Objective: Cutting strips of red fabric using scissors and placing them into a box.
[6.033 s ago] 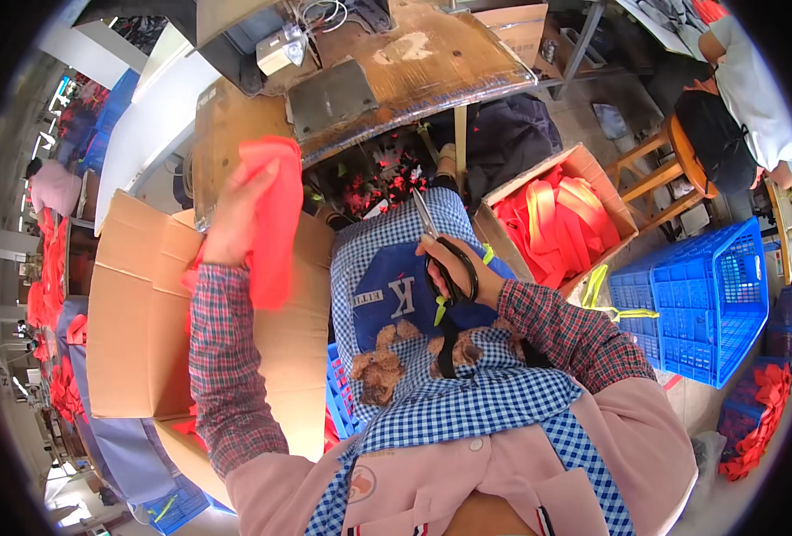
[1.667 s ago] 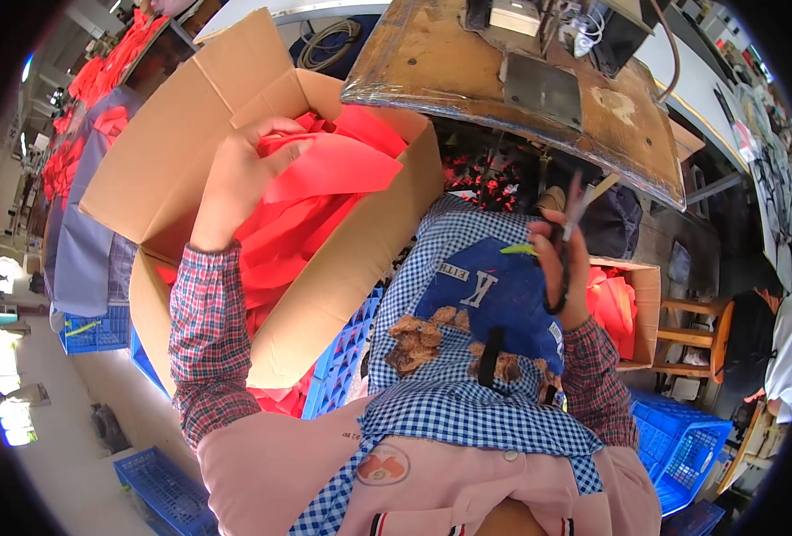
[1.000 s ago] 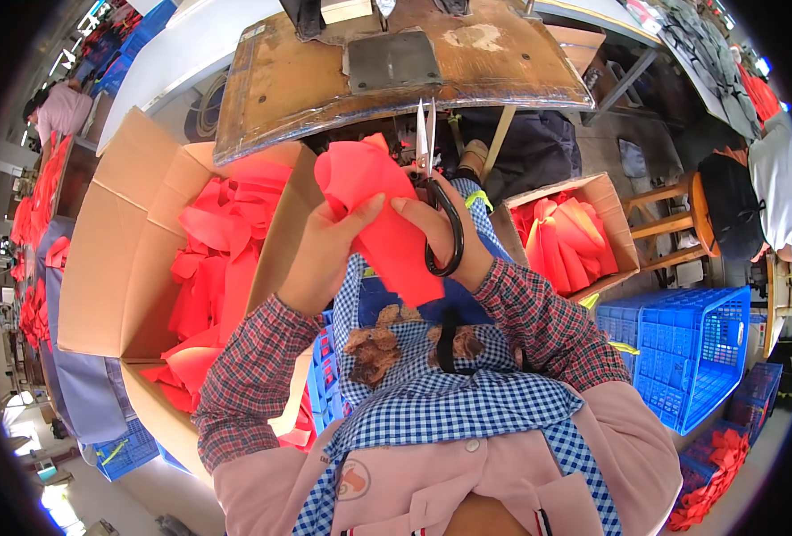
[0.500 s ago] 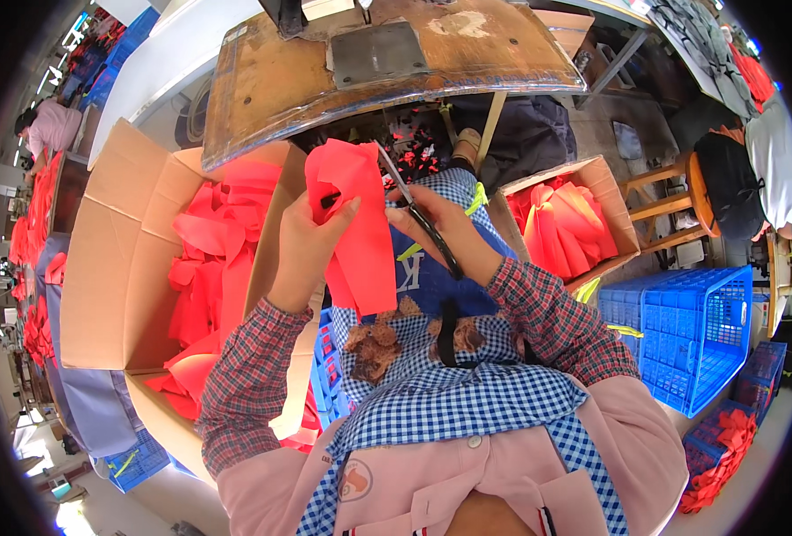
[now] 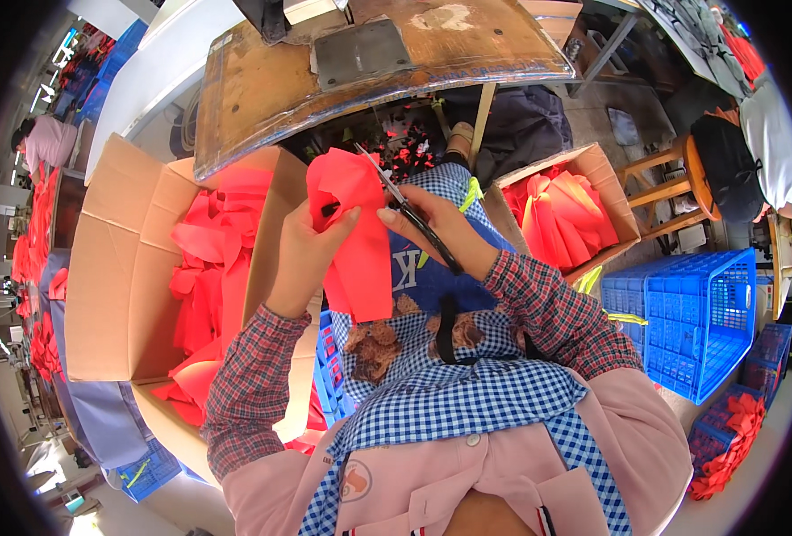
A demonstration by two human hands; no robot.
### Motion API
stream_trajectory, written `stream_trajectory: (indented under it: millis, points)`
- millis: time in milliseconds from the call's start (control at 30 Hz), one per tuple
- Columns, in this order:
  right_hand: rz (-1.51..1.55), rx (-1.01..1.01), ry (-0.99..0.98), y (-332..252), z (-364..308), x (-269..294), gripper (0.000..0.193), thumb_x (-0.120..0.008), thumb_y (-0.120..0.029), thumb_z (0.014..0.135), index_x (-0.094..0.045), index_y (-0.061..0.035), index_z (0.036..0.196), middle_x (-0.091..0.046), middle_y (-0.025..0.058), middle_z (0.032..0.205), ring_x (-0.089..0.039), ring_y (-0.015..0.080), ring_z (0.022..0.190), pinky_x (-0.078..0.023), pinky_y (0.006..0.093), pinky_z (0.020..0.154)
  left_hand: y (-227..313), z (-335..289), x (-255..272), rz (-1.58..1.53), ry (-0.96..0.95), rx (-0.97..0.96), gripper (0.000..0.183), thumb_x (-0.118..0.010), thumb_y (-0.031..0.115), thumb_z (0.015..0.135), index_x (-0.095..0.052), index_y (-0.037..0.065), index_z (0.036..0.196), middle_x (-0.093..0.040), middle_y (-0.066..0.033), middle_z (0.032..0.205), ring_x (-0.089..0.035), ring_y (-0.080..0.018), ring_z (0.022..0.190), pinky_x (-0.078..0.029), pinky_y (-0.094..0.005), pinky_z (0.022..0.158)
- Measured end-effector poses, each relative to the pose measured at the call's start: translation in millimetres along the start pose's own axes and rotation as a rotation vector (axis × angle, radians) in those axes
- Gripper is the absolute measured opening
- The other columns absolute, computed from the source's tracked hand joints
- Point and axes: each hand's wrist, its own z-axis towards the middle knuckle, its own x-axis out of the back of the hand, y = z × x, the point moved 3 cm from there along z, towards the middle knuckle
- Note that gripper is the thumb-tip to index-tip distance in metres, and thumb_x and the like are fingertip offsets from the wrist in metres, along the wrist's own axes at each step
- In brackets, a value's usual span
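My left hand (image 5: 308, 250) grips a folded piece of red fabric (image 5: 358, 259) by its left edge, holding it up over my lap. Some of its fingers are hidden behind the cloth. In my right hand (image 5: 445, 230) is a pair of scissors (image 5: 414, 214) with black handles. Their metal blades point up and to the left, lying close along the upper right edge of the fabric. Whether the blades touch the cloth I cannot tell. The right fingers are wrapped about the handles, beside the cloth.
A big cardboard box (image 5: 110, 286) of red fabric pieces stands on my left. Another box (image 5: 626, 201) of red pieces is at the right, above a blue plastic crate (image 5: 682, 313). The worn wooden table (image 5: 271, 98) lies ahead, with red scraps (image 5: 405, 156) below it.
The view has shifted slightly. The scissor blades have tilted further left along the fabric's top edge, and they look closer together. Both hands keep their holds.
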Motion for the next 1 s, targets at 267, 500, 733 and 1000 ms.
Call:
stream_trajectory:
  millis: [267,500,733,1000]
  points:
    - [-0.063,0.033,0.026,8,-5,6,0.034,-0.068,-0.036,0.089,-0.063,-0.0041,0.099,-0.049,-0.0033,0.063,-0.040,0.0047,0.058,-0.033,0.0238,0.051,4,3,5,-0.076,-0.090,0.128,0.025,-0.067,0.013,0.089,-0.062,-0.002,0.109,-0.067,-0.0028,0.097,-0.062,-0.0080,0.086,-0.051,-0.0240,0.075]
    - [-0.074,0.115,0.064,8,-7,4,0.035,-0.064,-0.038,0.092,-0.063,-0.0039,0.098,-0.047,-0.0011,0.063,-0.040,0.0074,0.058,-0.034,0.0253,0.052,-1,2,5,0.033,-0.166,0.137,0.026,-0.068,0.013,0.087,-0.063,-0.001,0.109,-0.067,-0.0023,0.094,-0.062,-0.0082,0.085,-0.051,-0.0243,0.075]
    - [-0.115,-0.033,0.017,12,-17,5,0.037,-0.061,-0.039,0.093,-0.061,-0.0023,0.090,-0.044,-0.0019,0.063,-0.038,0.0071,0.060,-0.034,0.0264,0.053,-7,4,5,0.073,-0.209,0.143,0.029,-0.069,0.013,0.087,-0.062,-0.001,0.111,-0.067,-0.0021,0.094,-0.062,-0.0086,0.084,-0.051,-0.0248,0.074]
    - [0.305,-0.307,0.018,37,-22,14,0.042,-0.056,-0.046,0.095,-0.060,-0.0043,0.091,-0.045,-0.0036,0.061,-0.043,0.0060,0.046,-0.036,0.0229,0.042,-13,39,29,0.021,-0.147,0.072,0.028,-0.066,0.015,0.090,-0.062,0.000,0.115,-0.067,-0.0006,0.098,-0.063,-0.0082,0.086,-0.052,-0.0249,0.076]
